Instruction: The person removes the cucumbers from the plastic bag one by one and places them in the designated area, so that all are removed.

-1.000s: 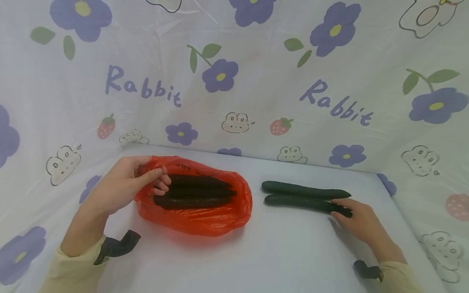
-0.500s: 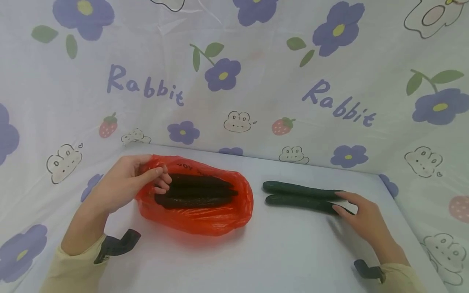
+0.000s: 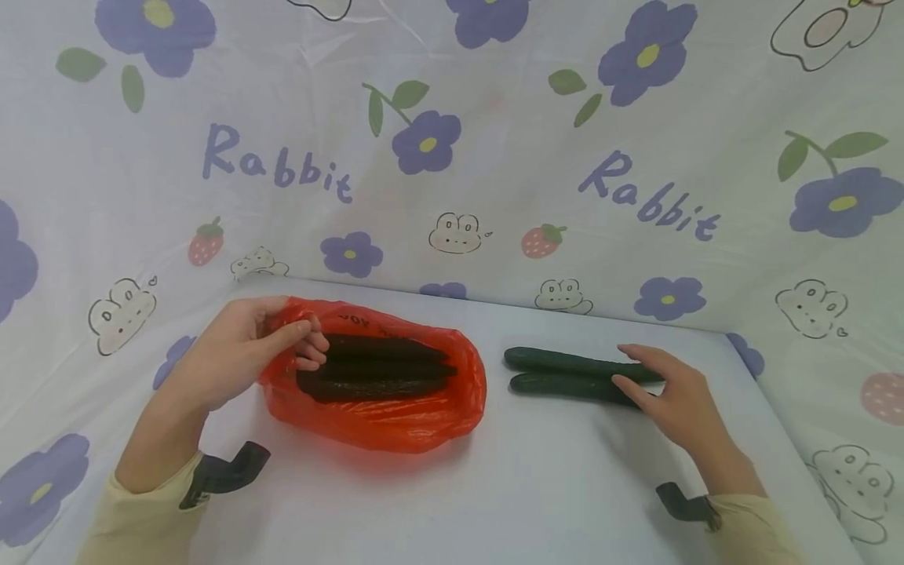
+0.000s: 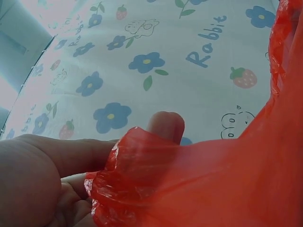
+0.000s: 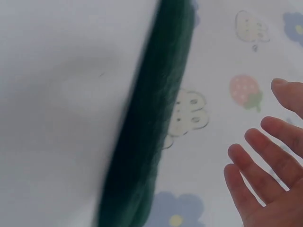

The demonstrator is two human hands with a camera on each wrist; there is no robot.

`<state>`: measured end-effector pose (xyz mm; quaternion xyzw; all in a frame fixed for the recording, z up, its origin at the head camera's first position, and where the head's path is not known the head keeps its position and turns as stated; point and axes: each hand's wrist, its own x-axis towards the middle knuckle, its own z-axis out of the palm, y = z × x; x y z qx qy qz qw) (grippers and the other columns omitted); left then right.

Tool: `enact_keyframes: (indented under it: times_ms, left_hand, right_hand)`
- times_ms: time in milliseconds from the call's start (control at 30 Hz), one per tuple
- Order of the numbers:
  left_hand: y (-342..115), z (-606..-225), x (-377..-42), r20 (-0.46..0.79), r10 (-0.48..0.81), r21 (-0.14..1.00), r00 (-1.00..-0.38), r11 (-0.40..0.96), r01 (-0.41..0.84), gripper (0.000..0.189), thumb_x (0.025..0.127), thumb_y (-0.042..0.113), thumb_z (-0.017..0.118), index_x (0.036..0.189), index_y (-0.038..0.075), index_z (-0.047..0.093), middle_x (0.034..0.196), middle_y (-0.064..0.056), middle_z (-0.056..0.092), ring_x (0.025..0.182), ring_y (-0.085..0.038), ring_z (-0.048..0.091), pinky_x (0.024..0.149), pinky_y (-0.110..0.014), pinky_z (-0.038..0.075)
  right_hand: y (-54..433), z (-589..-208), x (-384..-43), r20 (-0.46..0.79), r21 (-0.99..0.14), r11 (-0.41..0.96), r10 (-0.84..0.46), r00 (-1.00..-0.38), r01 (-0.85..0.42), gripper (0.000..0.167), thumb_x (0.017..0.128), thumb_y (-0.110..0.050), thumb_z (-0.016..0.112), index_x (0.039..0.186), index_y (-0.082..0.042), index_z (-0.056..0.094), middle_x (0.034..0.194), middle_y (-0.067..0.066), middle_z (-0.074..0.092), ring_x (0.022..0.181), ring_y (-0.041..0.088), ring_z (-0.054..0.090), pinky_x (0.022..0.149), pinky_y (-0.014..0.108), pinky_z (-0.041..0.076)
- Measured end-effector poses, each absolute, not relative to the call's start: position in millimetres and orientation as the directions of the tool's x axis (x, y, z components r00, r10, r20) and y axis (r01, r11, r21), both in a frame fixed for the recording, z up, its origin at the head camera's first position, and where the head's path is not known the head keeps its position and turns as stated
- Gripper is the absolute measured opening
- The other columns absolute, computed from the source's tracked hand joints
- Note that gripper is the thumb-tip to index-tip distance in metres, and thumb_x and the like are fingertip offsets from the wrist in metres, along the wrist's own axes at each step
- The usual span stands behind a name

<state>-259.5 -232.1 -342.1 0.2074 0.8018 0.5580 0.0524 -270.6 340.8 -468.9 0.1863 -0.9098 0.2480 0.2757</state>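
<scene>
My left hand (image 3: 236, 349) pinches the left edge of a red plastic bag (image 3: 417, 430). In the left wrist view the bag's thin film (image 4: 227, 184) hides part of the fingers. Several dark green cucumbers (image 3: 381, 388) lie inside the bag, visible through its mouth. To its right, two more cucumbers lie side by side on the table, a far one (image 3: 565, 361) and a near one (image 3: 558, 385). Over their right ends hovers my right hand (image 3: 681, 404), fingers spread, partly covering them. The right wrist view shows a cucumber (image 5: 147, 109) apart from the relaxed fingers.
The white table (image 3: 494, 494) meets a patterned cloth (image 3: 494, 173) along its back edge. The same cloth hangs at both sides. A dark wrist mount (image 3: 226, 475) sits at the left sleeve, another mount (image 3: 685, 504) at the right sleeve.
My right hand has let go of the near cucumber's right end, risen and shifted left over both cucumbers. The left hand and the bag stay in place.
</scene>
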Motion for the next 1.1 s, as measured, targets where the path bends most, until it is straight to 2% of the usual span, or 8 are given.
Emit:
enact_keyframes:
  times_ms: [300,367,433,533,633,867,1100]
  left_hand:
    - [-233,-342,-259,0.161,0.384,0.914,-0.909,0.289,0.284,0.02,0.11,0.011,0.065,0.117,-0.007,0.069,0.102,-0.02,0.075,0.092,-0.029,0.078,0.085,-0.033,0.064]
    - [-233,-342,-258,0.161,0.383,0.914,-0.909,0.289,0.284,0.021,0.111,0.012,0.065,0.117,-0.008,0.069,0.103,-0.02,0.075,0.093,-0.029,0.078,0.085,-0.033,0.064]
    - [-233,-341,-258,0.16,0.381,0.914,-0.911,0.291,0.282,0.021,0.111,0.012,0.065,0.117,-0.008,0.069,0.103,-0.02,0.075,0.092,-0.03,0.078,0.085,-0.033,0.065]
    - [-232,-341,-257,0.161,0.379,0.914,-0.911,0.292,0.283,0.021,0.111,0.012,0.065,0.116,-0.008,0.069,0.102,-0.02,0.075,0.092,-0.03,0.078,0.085,-0.034,0.065]
    - [-231,-340,-257,0.164,0.379,0.912,-0.911,0.293,0.286,0.021,0.111,0.012,0.064,0.116,-0.008,0.069,0.102,-0.02,0.075,0.092,-0.03,0.078,0.085,-0.034,0.065]
    - [-230,-339,-257,0.152,0.394,0.92,-0.906,0.279,0.276,0.021,0.111,0.011,0.064,0.116,-0.008,0.068,0.103,-0.021,0.075,0.093,-0.032,0.078,0.086,-0.034,0.065]
    - [-230,-339,-258,0.128,0.396,0.922,-0.909,0.29,0.256,0.021,0.11,0.012,0.065,0.117,-0.008,0.068,0.103,-0.02,0.075,0.093,-0.033,0.078,0.085,-0.034,0.065]
  right_hand:
    - [316,-452,-274,0.608,-0.357,0.781,-0.222,-0.762,-0.512,0.055,0.085,-0.006,0.093,0.136,-0.007,0.074,0.132,0.014,0.074,0.119,0.037,0.07,0.107,0.01,0.037]
    - [311,-449,-275,0.599,-0.355,0.786,-0.225,-0.768,-0.507,0.055,0.086,-0.008,0.092,0.137,-0.008,0.074,0.132,0.013,0.074,0.121,0.036,0.07,0.11,0.021,0.046]
    - [305,-446,-277,0.59,-0.353,0.786,-0.234,-0.773,-0.507,0.056,0.086,-0.009,0.092,0.139,-0.008,0.073,0.132,0.012,0.074,0.122,0.036,0.069,0.109,0.036,0.052]
    - [297,-442,-279,0.582,-0.344,0.786,-0.251,-0.774,-0.514,0.057,0.087,-0.01,0.092,0.14,-0.008,0.072,0.133,0.012,0.074,0.125,0.035,0.069,0.104,0.056,0.054]
    - [290,-438,-282,0.583,-0.337,0.778,-0.269,-0.766,-0.53,0.058,0.086,-0.01,0.093,0.14,-0.008,0.072,0.134,0.011,0.074,0.126,0.034,0.068,0.103,0.058,0.054]
    - [271,-428,-285,0.607,-0.32,0.745,-0.312,-0.731,-0.585,0.056,0.087,-0.01,0.093,0.139,-0.008,0.073,0.135,0.009,0.074,0.128,0.032,0.068,0.107,0.05,0.054]
    - [250,-419,-289,0.598,-0.343,0.716,-0.332,-0.73,-0.607,0.056,0.087,-0.009,0.092,0.14,-0.007,0.072,0.137,0.012,0.073,0.132,0.034,0.065,0.108,0.058,0.052]
